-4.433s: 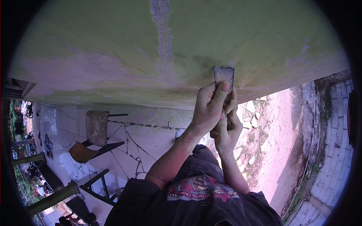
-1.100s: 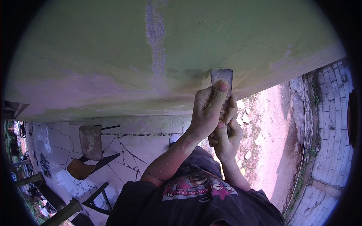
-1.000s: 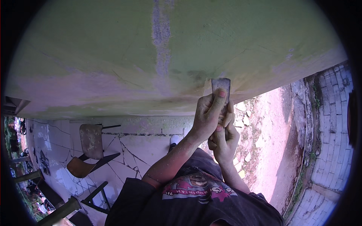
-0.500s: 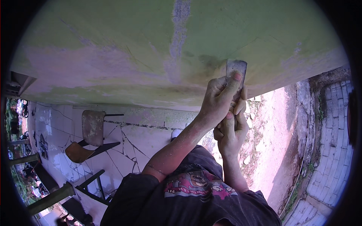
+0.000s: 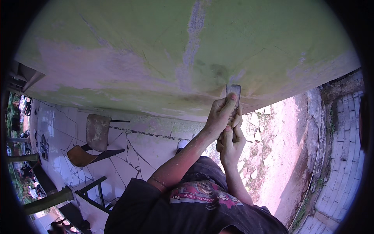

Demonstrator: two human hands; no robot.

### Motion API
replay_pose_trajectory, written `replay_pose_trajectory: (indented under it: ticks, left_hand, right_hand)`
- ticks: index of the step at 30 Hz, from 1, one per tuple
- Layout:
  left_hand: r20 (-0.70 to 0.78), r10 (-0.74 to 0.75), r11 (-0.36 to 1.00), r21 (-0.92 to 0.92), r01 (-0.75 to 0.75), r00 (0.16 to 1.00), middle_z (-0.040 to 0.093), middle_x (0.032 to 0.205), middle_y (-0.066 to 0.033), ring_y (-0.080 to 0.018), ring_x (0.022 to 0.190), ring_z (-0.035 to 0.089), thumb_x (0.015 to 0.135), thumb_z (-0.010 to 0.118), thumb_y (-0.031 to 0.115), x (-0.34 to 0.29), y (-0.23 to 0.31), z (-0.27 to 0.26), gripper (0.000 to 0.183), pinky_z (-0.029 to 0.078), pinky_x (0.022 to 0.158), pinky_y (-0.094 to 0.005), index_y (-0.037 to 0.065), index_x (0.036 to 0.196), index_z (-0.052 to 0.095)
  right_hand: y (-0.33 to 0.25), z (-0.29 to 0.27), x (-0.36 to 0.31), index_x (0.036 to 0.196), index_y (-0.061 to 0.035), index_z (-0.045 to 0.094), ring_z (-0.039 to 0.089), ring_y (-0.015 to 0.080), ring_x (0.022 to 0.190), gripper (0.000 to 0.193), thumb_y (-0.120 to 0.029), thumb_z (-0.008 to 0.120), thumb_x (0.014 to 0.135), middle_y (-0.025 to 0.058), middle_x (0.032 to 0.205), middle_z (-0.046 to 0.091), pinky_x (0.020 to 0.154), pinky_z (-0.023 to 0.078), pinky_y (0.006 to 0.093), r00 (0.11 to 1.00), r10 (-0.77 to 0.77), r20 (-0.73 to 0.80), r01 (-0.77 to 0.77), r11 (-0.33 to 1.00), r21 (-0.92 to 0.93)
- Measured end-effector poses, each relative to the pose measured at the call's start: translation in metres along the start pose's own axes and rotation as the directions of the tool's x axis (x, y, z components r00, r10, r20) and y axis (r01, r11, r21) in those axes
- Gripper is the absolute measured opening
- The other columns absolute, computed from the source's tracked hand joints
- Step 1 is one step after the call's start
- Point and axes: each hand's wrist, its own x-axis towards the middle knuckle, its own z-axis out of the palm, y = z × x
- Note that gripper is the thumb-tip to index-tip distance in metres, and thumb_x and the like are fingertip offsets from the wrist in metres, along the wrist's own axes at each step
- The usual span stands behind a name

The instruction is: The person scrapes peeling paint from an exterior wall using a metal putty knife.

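Note:
A scraper with a flat grey metal blade point(image 5: 234, 90) is pressed at its tip against a green painted wall point(image 5: 128, 35). My left hand point(image 5: 219, 117) grips it high up, its thumb lying along the blade. Just below, my right hand point(image 5: 232, 147) is closed round the lower end, and the fingers hide most of the handle. Pale scratched streaks and bare lilac patches mark the green paint. One light streak and a dark smudge sit just above the blade.
To the left, a worn chair point(image 5: 97, 133) stands on a floor of cracked pale tiles point(image 5: 132, 148). Farther left are a green rail point(image 5: 48, 201) and a dark frame point(image 5: 93, 191). Rubble and a dirt strip point(image 5: 286, 144) run along the right, beside pale paving blocks point(image 5: 341, 156).
Both hands and the scraper have come down the wall and slightly left. A fresh light streak now shows above the blade. The view has shifted slightly.

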Motion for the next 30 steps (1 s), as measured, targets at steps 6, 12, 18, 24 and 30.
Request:
replay_pose_trajectory:
  ticks: [6, 12, 18, 24, 30]
  left_hand:
    - [0.138, 0.094, 0.996, -0.005, -0.094, 0.986, 0.044, 0.049, -0.0032, -0.0124, 0.042, 0.044, 0.103, 0.040, 0.045, 0.002, 0.043, 0.028, 0.052, 0.039, 0.045, -0.0272, 0.003, 0.075, 0.053]
    - [0.007, -0.031, 0.998, -0.049, 0.031, 0.999, 0.045, 0.050, -0.0034, -0.0129, 0.042, 0.046, 0.104, 0.040, 0.044, 0.001, -0.012, -0.009, 0.052, 0.039, 0.044, -0.0274, 0.003, 0.075, 0.053]
    - [0.069, 0.042, 0.998, -0.048, -0.039, 0.997, 0.043, 0.048, -0.0024, -0.0130, 0.043, 0.046, 0.103, 0.039, 0.046, -0.001, 0.023, 0.017, 0.052, 0.040, 0.045, -0.0274, 0.003, 0.078, 0.054]
    - [0.106, 0.098, 0.995, -0.023, -0.096, 0.990, 0.045, 0.051, -0.0035, -0.0129, 0.043, 0.045, 0.104, 0.039, 0.040, 0.002, 0.054, 0.035, 0.048, 0.040, 0.045, -0.0283, 0.004, 0.076, 0.052]
    - [-0.066, -0.060, 0.996, -0.072, 0.055, 0.996, 0.044, 0.050, -0.0039, -0.0138, 0.042, 0.044, 0.103, 0.041, 0.044, -0.005, -0.015, -0.015, 0.050, 0.041, 0.048, -0.0298, 0.003, 0.076, 0.053]
  right_hand:
    - [-0.052, 0.012, 0.015, 0.106, 0.0020, 0.054, 0.033, 0.0014, 0.043, 0.018, -0.016, 0.051, 0.101, -0.0025, 0.061, 0.045, 0.038, 0.023, 0.0200, 0.996, -0.050, 0.073, 0.036, 0.981, 0.189]
    - [-0.005, 0.007, 0.000, 0.120, 0.0044, 0.053, 0.034, 0.0018, 0.044, 0.027, -0.015, 0.051, 0.101, -0.0028, 0.062, 0.045, 0.038, 0.024, 0.0199, 0.999, -0.030, -0.012, 0.030, 0.998, -0.058]
    - [-0.035, 0.009, 0.001, 0.101, 0.0051, 0.057, 0.043, 0.0042, 0.046, 0.020, -0.015, 0.056, 0.099, -0.0007, 0.062, 0.051, 0.041, 0.029, 0.0204, 0.998, 0.056, 0.030, -0.061, 0.985, 0.164]
    - [-0.059, 0.015, 0.008, 0.100, 0.0049, 0.058, 0.044, 0.0040, 0.047, 0.017, -0.012, 0.055, 0.098, 0.0000, 0.063, 0.053, 0.042, 0.031, 0.0203, 0.999, -0.010, 0.043, 0.001, 0.979, 0.204]
    - [-0.005, 0.009, -0.007, 0.112, 0.0047, 0.057, 0.040, 0.0010, 0.053, 0.022, -0.013, 0.054, 0.100, -0.0038, 0.067, 0.049, 0.045, 0.030, 0.0184, 0.994, 0.110, -0.022, -0.111, 0.991, -0.081]
